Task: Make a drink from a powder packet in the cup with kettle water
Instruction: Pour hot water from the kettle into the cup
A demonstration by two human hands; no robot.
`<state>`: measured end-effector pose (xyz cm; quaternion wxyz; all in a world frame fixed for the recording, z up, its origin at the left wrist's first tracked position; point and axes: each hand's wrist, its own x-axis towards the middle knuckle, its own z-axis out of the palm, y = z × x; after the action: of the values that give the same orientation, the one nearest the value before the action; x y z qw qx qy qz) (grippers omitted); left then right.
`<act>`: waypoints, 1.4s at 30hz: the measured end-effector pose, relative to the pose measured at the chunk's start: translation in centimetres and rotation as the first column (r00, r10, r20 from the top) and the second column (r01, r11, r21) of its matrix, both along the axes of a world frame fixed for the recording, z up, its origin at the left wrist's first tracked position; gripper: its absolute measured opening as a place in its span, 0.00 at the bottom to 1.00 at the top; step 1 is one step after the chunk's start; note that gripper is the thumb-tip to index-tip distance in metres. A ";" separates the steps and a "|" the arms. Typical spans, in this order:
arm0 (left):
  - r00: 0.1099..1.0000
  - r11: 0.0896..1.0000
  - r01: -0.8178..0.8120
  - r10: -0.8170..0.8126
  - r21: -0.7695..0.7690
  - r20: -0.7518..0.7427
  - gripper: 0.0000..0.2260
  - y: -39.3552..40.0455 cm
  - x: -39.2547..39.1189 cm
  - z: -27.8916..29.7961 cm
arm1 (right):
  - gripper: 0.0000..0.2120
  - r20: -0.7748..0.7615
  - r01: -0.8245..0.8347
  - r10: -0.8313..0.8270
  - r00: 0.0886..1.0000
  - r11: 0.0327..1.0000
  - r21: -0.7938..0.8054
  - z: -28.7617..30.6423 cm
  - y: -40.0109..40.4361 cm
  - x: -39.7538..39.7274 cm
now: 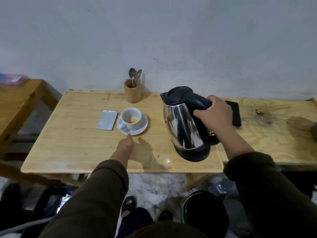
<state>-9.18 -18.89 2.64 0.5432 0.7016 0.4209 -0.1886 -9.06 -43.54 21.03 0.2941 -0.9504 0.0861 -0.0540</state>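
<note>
Nearest my lens are my two dark olive sleeves (96,194), reaching out over the pale wooden worktop (73,148). My right hand (214,115) has its fingers (199,112) wrapped tight around the black handle of the steel kettle (181,124). The kettle is tilted, its spout leaning toward the cup, with its black base ring low over the worktop; I cannot tell if it is touching the wood. My left hand (126,144) rests low on the worktop, one fingertip extended and touching the near rim of the white saucer (143,127); I cannot tell how the rest of its fingers lie. The white cup (131,120) sits upright on that saucer, with a little orange powder in its bottom. Just beside the saucer, on its left, lies a flat silver packet (107,120). Behind the cup, against the wall, stands a wooden holder (132,91) with two spoons (134,74) upright in it. A black flat object (235,114) lies behind my right hand.
</note>
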 end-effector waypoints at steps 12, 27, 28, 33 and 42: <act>0.992 0.972 -0.104 0.117 -0.210 0.053 0.26 5.8 2.8 0.2 | 0.20 -0.164 -0.446 0.438 0.884 0.895 -0.010 2.5 8.1 5.7; 0.990 0.964 0.142 -0.141 -0.223 0.020 0.30 9.6 5.2 -1.2 | 0.18 -0.325 -0.498 0.413 0.851 0.830 -0.250 3.0 16.1 9.0; 0.990 0.964 0.143 -0.144 -0.226 0.013 0.31 9.7 5.3 -1.3 | 0.18 -0.336 -0.498 0.407 0.849 0.829 -0.254 3.1 16.3 9.0; 0.987 0.958 0.152 -0.158 -0.244 -0.004 0.29 9.9 5.6 -1.2 | 0.18 -0.349 -0.494 0.396 0.849 0.828 -0.265 3.4 17.0 9.2; 0.982 0.953 0.184 -0.188 -0.241 0.005 0.29 10.2 5.7 -1.3 | 0.18 -0.364 -0.474 0.366 0.856 0.836 -0.275 3.5 17.4 9.2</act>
<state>-3.44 -8.65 1.34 0.6001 0.6653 0.3321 -0.2949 0.11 -26.13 24.56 0.1062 -0.9797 -0.0953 0.1410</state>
